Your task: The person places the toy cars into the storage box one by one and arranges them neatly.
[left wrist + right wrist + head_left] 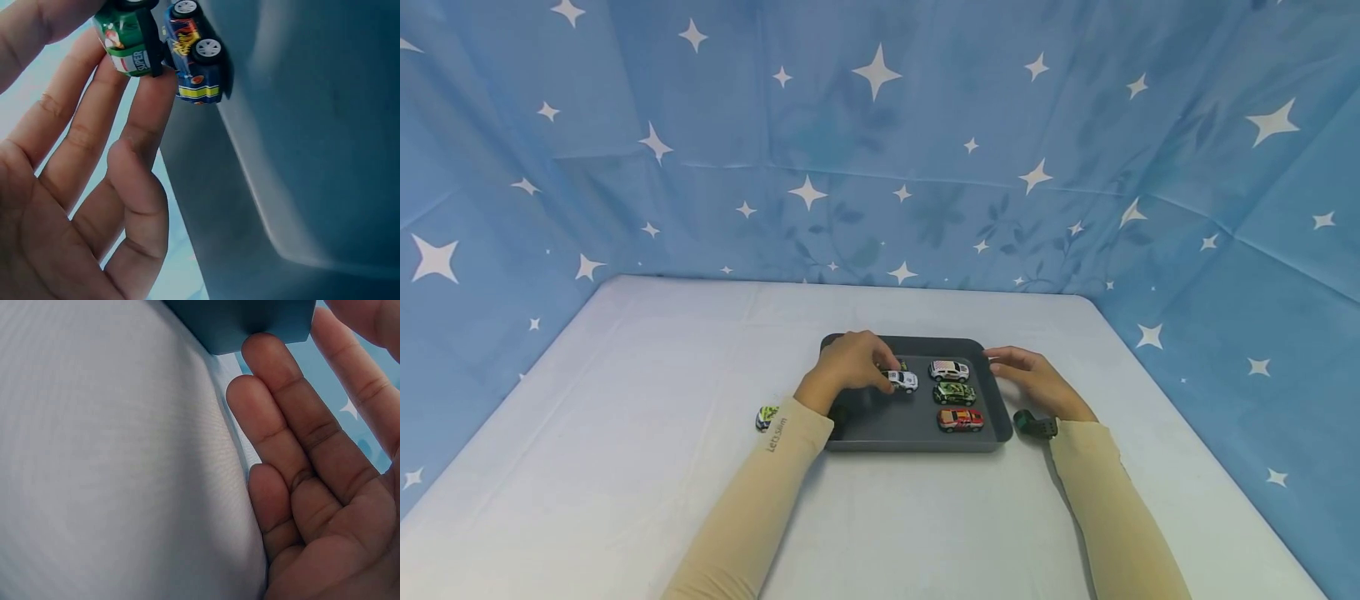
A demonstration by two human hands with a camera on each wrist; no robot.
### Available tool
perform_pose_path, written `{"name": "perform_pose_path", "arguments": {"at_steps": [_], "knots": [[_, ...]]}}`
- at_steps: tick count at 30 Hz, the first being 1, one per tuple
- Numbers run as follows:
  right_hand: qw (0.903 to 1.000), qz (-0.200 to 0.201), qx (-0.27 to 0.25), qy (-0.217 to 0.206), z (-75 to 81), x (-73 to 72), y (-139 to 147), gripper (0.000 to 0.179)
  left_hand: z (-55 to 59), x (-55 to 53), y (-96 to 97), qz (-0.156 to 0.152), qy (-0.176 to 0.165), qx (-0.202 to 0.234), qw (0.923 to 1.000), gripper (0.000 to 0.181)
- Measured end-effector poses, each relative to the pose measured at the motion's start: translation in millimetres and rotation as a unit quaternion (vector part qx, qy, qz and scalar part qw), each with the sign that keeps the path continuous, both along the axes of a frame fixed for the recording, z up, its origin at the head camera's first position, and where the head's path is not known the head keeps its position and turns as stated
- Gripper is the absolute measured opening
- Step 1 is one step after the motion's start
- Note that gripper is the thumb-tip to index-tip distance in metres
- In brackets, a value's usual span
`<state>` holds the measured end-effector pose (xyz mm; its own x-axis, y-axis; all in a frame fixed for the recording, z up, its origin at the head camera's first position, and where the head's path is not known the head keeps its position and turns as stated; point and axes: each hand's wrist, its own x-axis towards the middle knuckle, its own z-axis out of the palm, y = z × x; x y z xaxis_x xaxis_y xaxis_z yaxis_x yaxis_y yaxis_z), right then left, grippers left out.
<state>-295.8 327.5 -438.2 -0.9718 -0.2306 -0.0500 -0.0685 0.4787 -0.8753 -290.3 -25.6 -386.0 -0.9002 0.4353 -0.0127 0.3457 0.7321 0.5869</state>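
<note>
Over the left part of a dark grey tray (910, 444), my left hand (853, 362) pinches a toy car (904, 381) between thumb and fingers. It looks white from above, while the left wrist view shows green, white and red on the held toy car (128, 40). Right beside it is a blue toy car (186, 50) with a yellow stripe, mostly hidden by the hand in the head view. My right hand (1033, 379) is at the tray's right side, fingers extended. In the right wrist view, a fingertip touches the tray's outer wall (250, 322).
Down the tray's right half sit a white toy car (950, 371), a green one (954, 392) and a red-orange one (960, 419). Left of the tray, another toy car (765, 417) lies on the white-covered table (625, 417), partly behind my left sleeve. Blue starry cloth (880, 167) hangs behind.
</note>
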Motion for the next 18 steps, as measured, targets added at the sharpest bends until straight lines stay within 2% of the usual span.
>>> {"name": "perform_pose_path", "arguments": {"at_steps": [6, 18], "knots": [[1.0, 0.0, 0.001, 0.001, -0.7, -0.3, 1, 0.051, -4.0, -0.3, 3.2, 0.004, 0.003, -0.03, 0.9995, 0.024], [1.0, 0.001, 0.004, 0.001, 0.1, 0.2, 0, 0.051, -10.9, 0.1, 10.4, 0.018, -0.005, -0.058, 0.9981, 0.025]]}}
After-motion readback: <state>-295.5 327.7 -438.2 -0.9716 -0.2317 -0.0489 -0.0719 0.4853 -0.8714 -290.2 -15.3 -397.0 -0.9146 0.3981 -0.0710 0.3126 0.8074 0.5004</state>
